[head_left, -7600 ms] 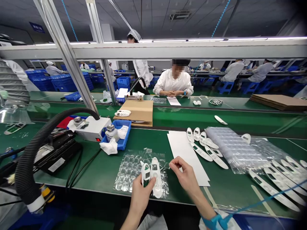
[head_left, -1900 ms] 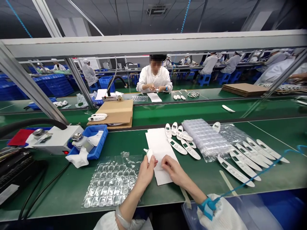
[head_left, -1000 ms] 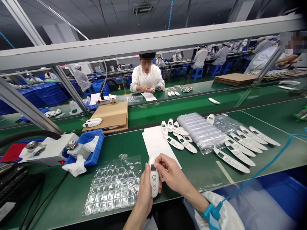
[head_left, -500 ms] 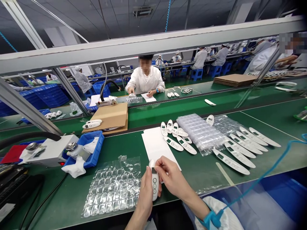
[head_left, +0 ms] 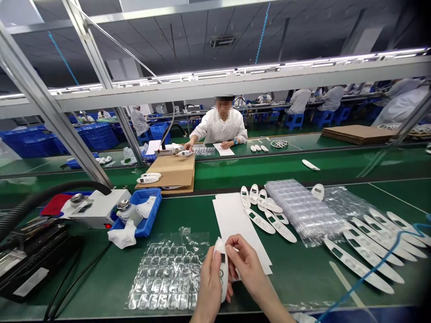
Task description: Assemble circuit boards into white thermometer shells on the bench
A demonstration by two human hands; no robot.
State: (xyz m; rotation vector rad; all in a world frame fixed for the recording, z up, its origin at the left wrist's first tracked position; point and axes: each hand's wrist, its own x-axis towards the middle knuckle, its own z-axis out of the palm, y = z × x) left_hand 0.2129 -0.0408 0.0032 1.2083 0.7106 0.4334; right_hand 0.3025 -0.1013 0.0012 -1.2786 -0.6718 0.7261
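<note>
A white handheld thermometer (head_left: 221, 280) with a dark display window and round buttons stands upright, tip up, near the front bench edge. My left hand (head_left: 209, 280) is closed around its left side, thumb beside the display. At the upper right edge of the display, my right hand (head_left: 244, 262) pinches thumb and forefinger together; anything between them is too small to make out. Its other fingers are partly hidden behind the thermometer. Just left of my hands lies a clear plastic sheet (head_left: 164, 273) with rows of rectangular cells. White paper (head_left: 235, 220) lies behind them.
Several white oval shells (head_left: 281, 226) lie beyond the paper, and longer ones (head_left: 358, 264) at right. A stack of clear blister trays (head_left: 299, 206) sits between. At left are a blue bin (head_left: 148, 224) and a grey box (head_left: 101, 208). A co-worker (head_left: 220, 125) sits opposite, near cardboard (head_left: 178, 172).
The view has tilted up and turned left. My hands stay on the thermometer, now turned slightly sideways. The co-worker's hand has carried a thermometer over to the cardboard.
</note>
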